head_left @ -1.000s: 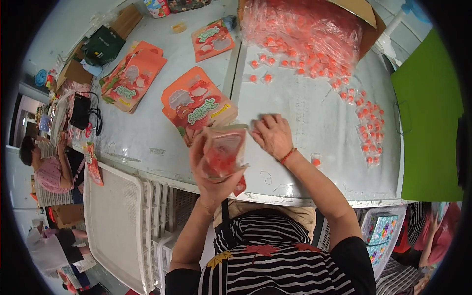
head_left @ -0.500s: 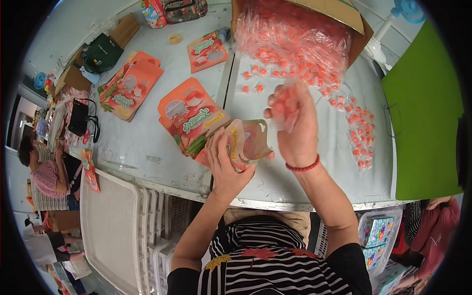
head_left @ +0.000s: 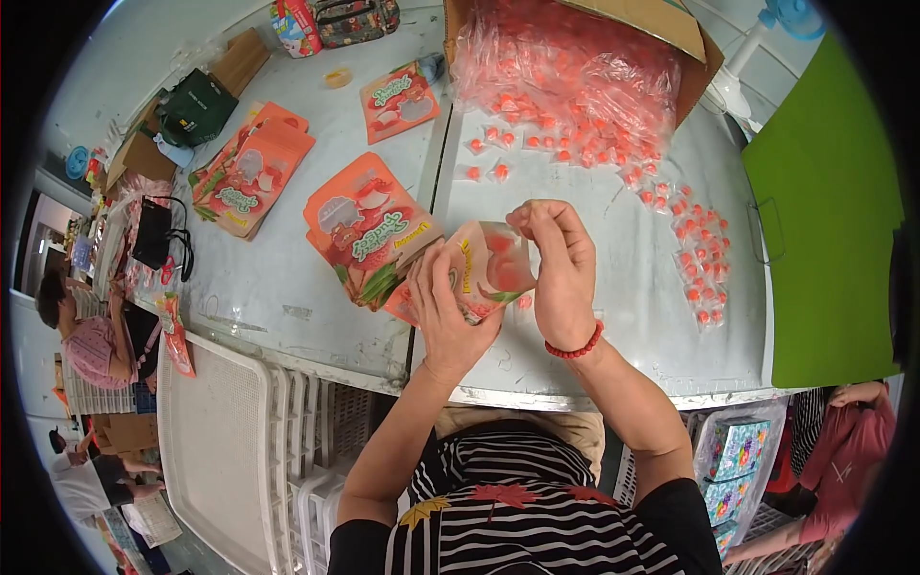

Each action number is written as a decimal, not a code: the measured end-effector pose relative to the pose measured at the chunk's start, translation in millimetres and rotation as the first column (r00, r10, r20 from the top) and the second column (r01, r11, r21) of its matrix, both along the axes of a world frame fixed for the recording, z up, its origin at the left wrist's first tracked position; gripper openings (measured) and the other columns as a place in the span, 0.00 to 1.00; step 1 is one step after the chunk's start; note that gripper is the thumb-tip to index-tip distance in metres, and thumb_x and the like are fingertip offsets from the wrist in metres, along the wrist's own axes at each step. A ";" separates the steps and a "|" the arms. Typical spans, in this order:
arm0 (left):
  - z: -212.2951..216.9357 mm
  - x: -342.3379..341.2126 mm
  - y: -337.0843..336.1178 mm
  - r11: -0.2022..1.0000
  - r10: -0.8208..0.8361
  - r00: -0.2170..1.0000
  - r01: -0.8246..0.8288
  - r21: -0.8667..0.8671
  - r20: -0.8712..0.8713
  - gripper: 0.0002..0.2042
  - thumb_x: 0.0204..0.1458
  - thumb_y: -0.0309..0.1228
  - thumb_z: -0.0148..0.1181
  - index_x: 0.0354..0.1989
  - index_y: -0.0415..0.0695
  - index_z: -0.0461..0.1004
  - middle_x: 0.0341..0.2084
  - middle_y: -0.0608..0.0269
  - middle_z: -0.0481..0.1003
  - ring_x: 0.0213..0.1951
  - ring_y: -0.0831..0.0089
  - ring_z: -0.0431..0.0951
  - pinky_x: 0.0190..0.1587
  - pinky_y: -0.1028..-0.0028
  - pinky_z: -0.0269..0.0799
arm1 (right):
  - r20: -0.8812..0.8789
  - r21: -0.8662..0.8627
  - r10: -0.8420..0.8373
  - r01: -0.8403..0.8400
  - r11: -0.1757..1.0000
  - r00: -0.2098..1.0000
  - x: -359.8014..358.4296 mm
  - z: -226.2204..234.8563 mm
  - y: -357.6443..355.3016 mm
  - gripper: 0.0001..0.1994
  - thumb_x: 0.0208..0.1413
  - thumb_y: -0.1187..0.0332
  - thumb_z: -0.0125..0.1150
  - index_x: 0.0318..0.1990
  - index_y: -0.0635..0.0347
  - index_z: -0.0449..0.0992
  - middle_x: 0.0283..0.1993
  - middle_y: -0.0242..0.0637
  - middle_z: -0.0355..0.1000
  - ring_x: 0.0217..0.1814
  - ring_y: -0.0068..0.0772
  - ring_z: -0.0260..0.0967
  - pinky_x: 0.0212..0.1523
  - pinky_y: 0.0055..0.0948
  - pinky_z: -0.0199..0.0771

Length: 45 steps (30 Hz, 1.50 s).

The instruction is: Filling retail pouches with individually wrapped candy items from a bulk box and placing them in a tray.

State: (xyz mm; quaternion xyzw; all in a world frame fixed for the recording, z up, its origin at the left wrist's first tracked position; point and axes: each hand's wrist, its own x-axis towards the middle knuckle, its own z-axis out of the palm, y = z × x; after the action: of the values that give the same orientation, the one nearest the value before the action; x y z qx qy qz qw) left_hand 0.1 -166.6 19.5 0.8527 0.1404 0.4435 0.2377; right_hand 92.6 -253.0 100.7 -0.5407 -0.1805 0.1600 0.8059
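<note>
My left hand (head_left: 447,318) is closed around the lower left side of a pinkish-orange pouch (head_left: 500,265). Red wrapped candies show through the clear window of that pouch. At its upper right corner, by the mouth, my right hand (head_left: 563,278) pinches the edge between thumb and fingers; a red bead bracelet circles that wrist. Flat pouches of the same kind (head_left: 369,225) lie stacked just beyond my left hand. A single wrapped candy (head_left: 524,302) rests on the table under the pouch. More wrapped candies (head_left: 702,251) lie in a band on the right.
An open cardboard box (head_left: 704,81) at the back spills a plastic liner full of candies (head_left: 565,81). Other pouch stacks (head_left: 254,172) lie at left. A green panel (head_left: 829,220) stands at right. White plastic trays (head_left: 213,450) stand below the table's front edge. Other people are at both sides.
My right hand has come down and left to the pouch's mouth; the candies it held are no longer seen in it. Candies now fill the pouch window, and its gaping mouth has narrowed.
</note>
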 end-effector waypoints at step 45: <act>21.2 -25.6 -5.5 0.991 -0.127 0.990 0.123 0.058 0.065 0.44 0.23 0.34 0.79 0.56 0.39 0.64 0.58 0.51 0.55 0.60 0.56 0.56 0.58 0.62 0.59 | 0.677 -0.719 0.672 0.460 0.520 0.298 41.8 -119.6 -128.8 0.19 0.51 0.60 0.61 0.51 0.50 0.72 0.55 0.41 0.64 0.59 0.46 0.59 0.63 0.54 0.51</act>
State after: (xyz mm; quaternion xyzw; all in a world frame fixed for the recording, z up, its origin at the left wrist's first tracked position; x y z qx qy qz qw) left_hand -25.5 -172.1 40.6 0.8503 0.0662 0.4602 0.2466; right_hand 134.4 -381.7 -18.9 -0.8168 -0.5565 -0.0605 0.1398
